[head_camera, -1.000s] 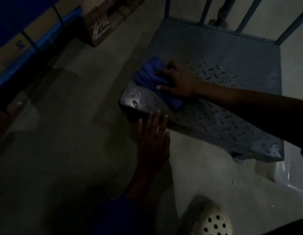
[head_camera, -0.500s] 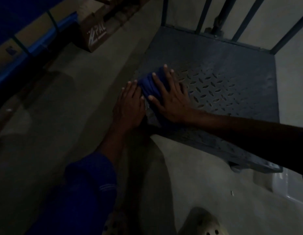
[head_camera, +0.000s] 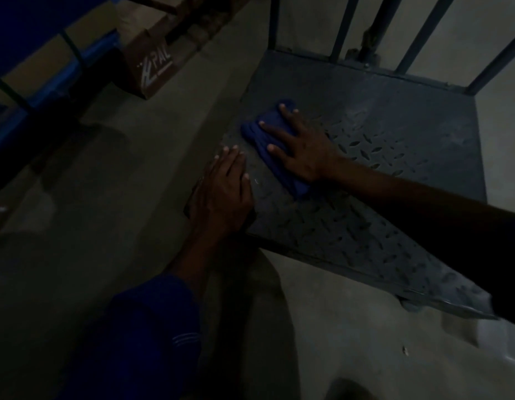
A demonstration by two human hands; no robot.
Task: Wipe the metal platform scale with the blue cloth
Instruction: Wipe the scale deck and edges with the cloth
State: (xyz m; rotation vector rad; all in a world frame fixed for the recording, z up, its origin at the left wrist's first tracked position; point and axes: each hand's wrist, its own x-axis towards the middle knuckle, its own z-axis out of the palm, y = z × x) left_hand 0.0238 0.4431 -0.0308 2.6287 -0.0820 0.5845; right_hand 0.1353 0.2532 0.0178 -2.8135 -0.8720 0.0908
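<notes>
Mid-wipe: right hand (head_camera: 303,153), fingers spread flat, presses the blue cloth (head_camera: 269,131) on the scale (head_camera: 394,145) near its left edge. Left hand (head_camera: 224,192) rests flat on the scale's near-left corner, holding nothing. Next, likely: sweep the cloth toward the scale's far side.

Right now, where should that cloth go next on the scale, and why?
Probably a push of the blue cloth away and rightward across the platform scale. The right hand presses it flat near the left edge, the left hand rests on the near corner, and the scale's far part looks dull and dusty, likely unwiped.
</notes>
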